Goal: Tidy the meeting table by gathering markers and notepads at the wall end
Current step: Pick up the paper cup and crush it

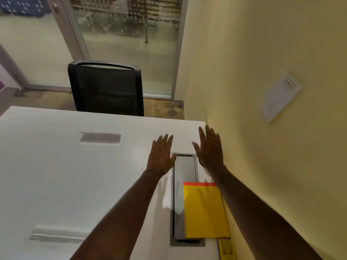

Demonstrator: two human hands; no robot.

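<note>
A yellow notepad [203,211] with a red top strip lies flat on the white table [75,175], close to the wall on the right, partly over a grey cable hatch [185,171]. My left hand [161,156] hovers over the table left of the hatch, palm down, fingers spread, holding nothing. My right hand [209,147] is held flat beyond the notepad near the table's far right corner, fingers apart and empty. My right forearm crosses the notepad's upper right corner. A yellow object [227,249] shows at the table edge below the notepad; I cannot tell what it is.
A black mesh chair [105,89] stands at the table's far edge. Two more grey hatches [100,137] [56,237] are set in the tabletop. The yellow wall [262,53] carries a white switch plate [280,98]. Glass partitions stand behind the chair.
</note>
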